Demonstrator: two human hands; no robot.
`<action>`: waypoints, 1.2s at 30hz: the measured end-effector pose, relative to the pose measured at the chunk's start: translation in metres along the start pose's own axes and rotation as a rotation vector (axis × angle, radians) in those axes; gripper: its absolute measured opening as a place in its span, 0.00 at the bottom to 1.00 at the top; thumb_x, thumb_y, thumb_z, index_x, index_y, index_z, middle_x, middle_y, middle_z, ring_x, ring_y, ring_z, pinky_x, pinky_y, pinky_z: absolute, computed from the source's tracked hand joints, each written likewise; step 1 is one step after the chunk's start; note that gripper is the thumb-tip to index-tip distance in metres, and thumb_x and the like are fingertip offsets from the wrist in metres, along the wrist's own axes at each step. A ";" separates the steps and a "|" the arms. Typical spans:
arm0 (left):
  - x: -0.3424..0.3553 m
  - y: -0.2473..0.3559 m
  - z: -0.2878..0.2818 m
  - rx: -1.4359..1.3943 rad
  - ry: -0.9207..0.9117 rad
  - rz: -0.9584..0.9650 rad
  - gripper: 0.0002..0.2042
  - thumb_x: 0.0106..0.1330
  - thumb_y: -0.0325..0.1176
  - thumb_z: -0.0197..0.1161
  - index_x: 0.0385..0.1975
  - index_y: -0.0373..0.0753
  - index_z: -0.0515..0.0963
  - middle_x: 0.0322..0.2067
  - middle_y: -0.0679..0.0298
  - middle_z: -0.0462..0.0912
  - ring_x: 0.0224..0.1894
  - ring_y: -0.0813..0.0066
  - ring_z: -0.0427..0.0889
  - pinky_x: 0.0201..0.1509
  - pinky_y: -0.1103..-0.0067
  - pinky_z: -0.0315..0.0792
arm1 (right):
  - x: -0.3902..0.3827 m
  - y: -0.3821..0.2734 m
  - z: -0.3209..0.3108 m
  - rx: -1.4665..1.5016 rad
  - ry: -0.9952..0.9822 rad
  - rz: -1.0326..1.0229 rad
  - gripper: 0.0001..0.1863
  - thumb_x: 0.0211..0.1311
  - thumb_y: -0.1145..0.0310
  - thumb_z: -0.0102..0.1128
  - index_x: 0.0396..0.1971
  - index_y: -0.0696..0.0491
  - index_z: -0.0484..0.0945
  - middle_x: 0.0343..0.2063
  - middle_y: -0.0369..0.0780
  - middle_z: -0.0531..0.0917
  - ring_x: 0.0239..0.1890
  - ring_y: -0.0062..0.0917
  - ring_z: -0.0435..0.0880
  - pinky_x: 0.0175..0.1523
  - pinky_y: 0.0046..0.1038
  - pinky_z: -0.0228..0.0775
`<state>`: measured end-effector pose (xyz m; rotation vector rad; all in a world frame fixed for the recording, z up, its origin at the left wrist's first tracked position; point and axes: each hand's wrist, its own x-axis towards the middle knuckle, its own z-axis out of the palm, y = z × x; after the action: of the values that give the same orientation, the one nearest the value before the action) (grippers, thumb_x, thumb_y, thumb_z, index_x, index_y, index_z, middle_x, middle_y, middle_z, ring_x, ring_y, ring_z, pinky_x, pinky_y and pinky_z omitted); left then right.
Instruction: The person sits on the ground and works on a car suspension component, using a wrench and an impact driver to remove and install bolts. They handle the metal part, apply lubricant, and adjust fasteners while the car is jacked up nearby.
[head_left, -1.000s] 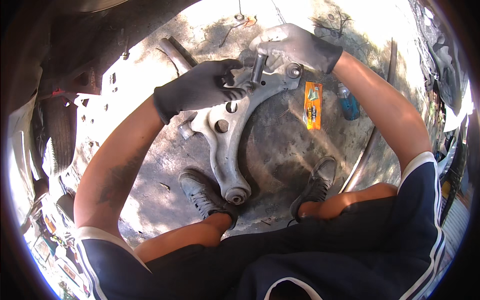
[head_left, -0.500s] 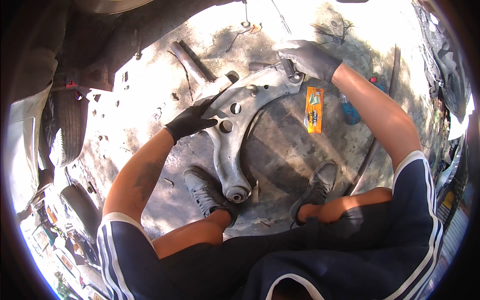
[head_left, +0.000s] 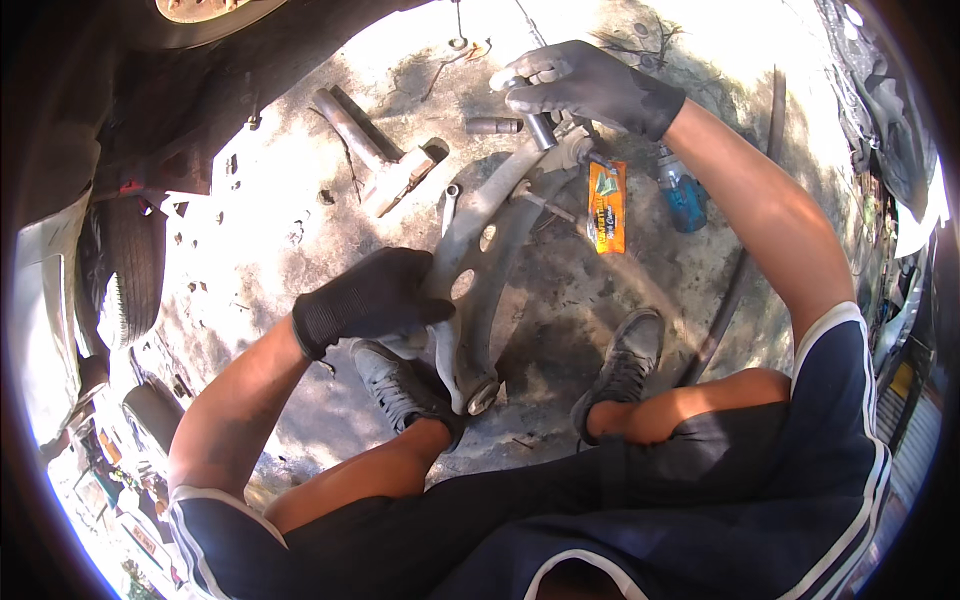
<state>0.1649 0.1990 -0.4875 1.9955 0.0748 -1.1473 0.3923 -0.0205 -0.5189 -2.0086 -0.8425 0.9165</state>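
A grey metal suspension control arm (head_left: 470, 240) stands tilted on its edge between my shoes, a round bushing at its near end. My left hand (head_left: 370, 295), in a black glove, is closed round its left edge near the two holes. My right hand (head_left: 600, 90), gloved too, grips a socket wrench (head_left: 541, 130) just above the arm's far end; the socket points down. Whether the socket touches the arm, I cannot tell. A bolt-like stud (head_left: 545, 203) sticks out from the arm's right face.
Left of the arm lies a hammer (head_left: 360, 140) with a thick metal handle. A spanner (head_left: 450, 205) and a metal cylinder (head_left: 494, 125) are near it. To the right are an orange packet (head_left: 607, 210), a blue bottle (head_left: 683, 195) and a long bar (head_left: 725, 315).
The control arm has been turned from lying flatter to standing on its edge. My right hand has lifted the socket wrench off its far end, up and left. My left hand has come nearer.
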 end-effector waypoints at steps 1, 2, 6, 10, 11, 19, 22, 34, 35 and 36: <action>0.000 0.005 0.009 0.034 -0.003 0.097 0.16 0.58 0.39 0.67 0.36 0.31 0.80 0.22 0.56 0.82 0.25 0.72 0.83 0.33 0.74 0.74 | 0.000 -0.005 0.001 -0.036 0.000 0.010 0.29 0.60 0.49 0.65 0.50 0.59 0.79 0.35 0.43 0.86 0.42 0.25 0.83 0.51 0.29 0.72; 0.003 0.013 0.019 0.043 -0.014 0.141 0.16 0.58 0.41 0.66 0.35 0.31 0.79 0.23 0.54 0.82 0.26 0.67 0.84 0.33 0.72 0.74 | 0.002 -0.009 0.001 -0.129 -0.047 -0.041 0.29 0.61 0.48 0.63 0.50 0.58 0.79 0.37 0.44 0.86 0.43 0.27 0.83 0.51 0.31 0.73; 0.005 0.063 0.060 0.145 0.064 0.184 0.20 0.58 0.48 0.64 0.31 0.31 0.78 0.24 0.48 0.81 0.29 0.51 0.83 0.36 0.65 0.75 | 0.005 -0.016 0.019 -0.167 -0.298 0.008 0.24 0.64 0.53 0.60 0.52 0.55 0.79 0.44 0.45 0.85 0.48 0.30 0.82 0.56 0.32 0.70; 0.016 0.073 0.086 0.067 0.065 0.183 0.23 0.56 0.52 0.64 0.30 0.32 0.77 0.26 0.45 0.81 0.34 0.45 0.82 0.39 0.61 0.74 | 0.000 0.002 0.038 -0.197 -0.327 0.008 0.22 0.64 0.55 0.61 0.51 0.54 0.80 0.51 0.46 0.81 0.52 0.32 0.80 0.61 0.34 0.66; 0.017 0.073 0.088 0.055 0.080 0.204 0.23 0.56 0.51 0.64 0.30 0.32 0.77 0.26 0.45 0.81 0.34 0.45 0.82 0.39 0.61 0.74 | 0.001 0.006 0.040 -0.212 -0.352 0.034 0.22 0.64 0.55 0.61 0.51 0.54 0.80 0.51 0.46 0.81 0.52 0.31 0.80 0.61 0.33 0.67; 0.019 0.079 0.096 -0.017 0.140 0.278 0.22 0.56 0.51 0.64 0.28 0.32 0.77 0.24 0.46 0.80 0.32 0.45 0.82 0.38 0.61 0.74 | -0.016 0.011 0.023 -0.210 -0.423 0.000 0.21 0.62 0.60 0.63 0.52 0.55 0.79 0.49 0.48 0.82 0.52 0.32 0.80 0.59 0.31 0.69; 0.024 0.075 0.101 -0.044 0.134 0.333 0.22 0.56 0.50 0.63 0.27 0.32 0.77 0.24 0.46 0.79 0.32 0.45 0.81 0.37 0.61 0.74 | -0.030 0.007 0.018 -0.254 -0.355 0.001 0.22 0.63 0.61 0.61 0.53 0.57 0.77 0.49 0.49 0.80 0.53 0.35 0.79 0.60 0.33 0.68; 0.038 0.080 0.099 0.020 0.034 0.604 0.22 0.59 0.50 0.64 0.25 0.32 0.78 0.21 0.47 0.77 0.28 0.45 0.80 0.33 0.63 0.73 | -0.050 0.033 0.044 -0.068 -0.171 -0.235 0.21 0.56 0.59 0.67 0.46 0.56 0.80 0.40 0.48 0.81 0.41 0.39 0.81 0.48 0.35 0.72; 0.038 0.075 0.102 0.025 0.016 0.582 0.20 0.59 0.49 0.64 0.26 0.33 0.78 0.21 0.47 0.77 0.28 0.46 0.80 0.32 0.63 0.72 | -0.050 0.039 0.045 -0.054 -0.149 -0.227 0.22 0.55 0.58 0.68 0.46 0.56 0.80 0.39 0.49 0.81 0.40 0.39 0.81 0.47 0.35 0.72; 0.038 0.078 0.099 0.034 0.004 0.563 0.19 0.59 0.48 0.64 0.26 0.34 0.78 0.21 0.48 0.76 0.27 0.46 0.79 0.32 0.63 0.72 | -0.048 0.044 0.045 -0.045 -0.126 -0.224 0.23 0.55 0.57 0.69 0.45 0.56 0.80 0.39 0.49 0.81 0.40 0.39 0.81 0.46 0.35 0.72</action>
<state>0.1508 0.0686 -0.4928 1.8734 -0.4782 -0.7791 0.3415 -0.0638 -0.5605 -1.8630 -1.1421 0.9087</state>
